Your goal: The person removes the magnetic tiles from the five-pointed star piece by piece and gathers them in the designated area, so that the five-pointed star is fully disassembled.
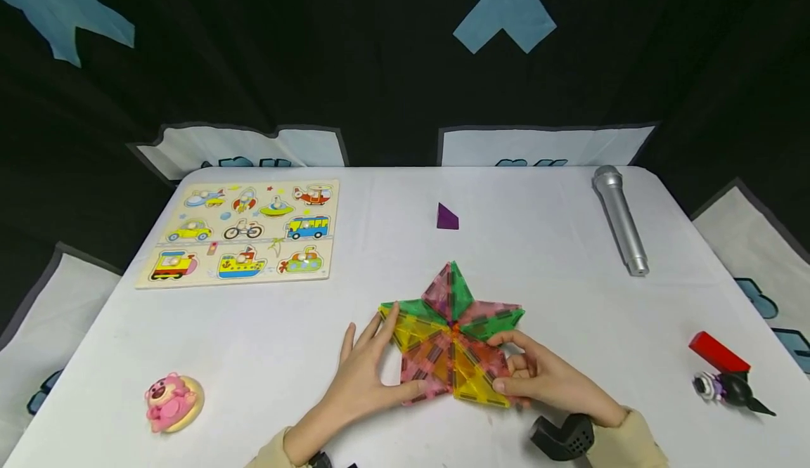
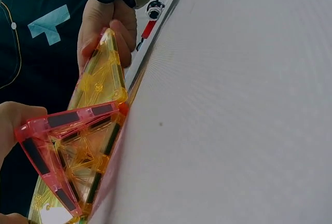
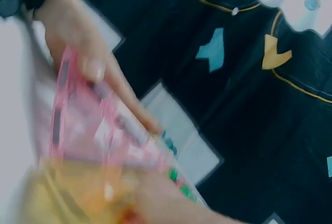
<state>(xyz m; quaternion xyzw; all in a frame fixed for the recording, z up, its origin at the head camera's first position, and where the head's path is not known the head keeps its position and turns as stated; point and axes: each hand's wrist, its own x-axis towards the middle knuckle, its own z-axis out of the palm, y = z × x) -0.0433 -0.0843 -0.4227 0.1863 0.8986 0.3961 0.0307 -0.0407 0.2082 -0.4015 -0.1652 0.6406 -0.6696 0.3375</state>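
Note:
A star of translucent magnetic tiles (image 1: 453,326) in pink, green, yellow and orange lies in front of me, its triangles standing up as raised points. My left hand (image 1: 363,384) spreads along its left side, index fingertip at the yellow-green point and thumb touching a pink tile (image 2: 39,156). From the lower right, my right hand (image 1: 547,380) pinches a yellow tile (image 1: 476,384) between thumb and fingers; the fingertips beneath are partly hidden. The right wrist view is blurred, with the left thumb (image 3: 93,71) against pink plastic.
Beyond the star lies a purple tile (image 1: 447,217). A wooden vehicle puzzle board (image 1: 240,232) and a pink bear toy (image 1: 172,403) are at left. On the right are a grey microphone (image 1: 621,222), a red block (image 1: 719,353) and a small black-and-purple toy (image 1: 730,388).

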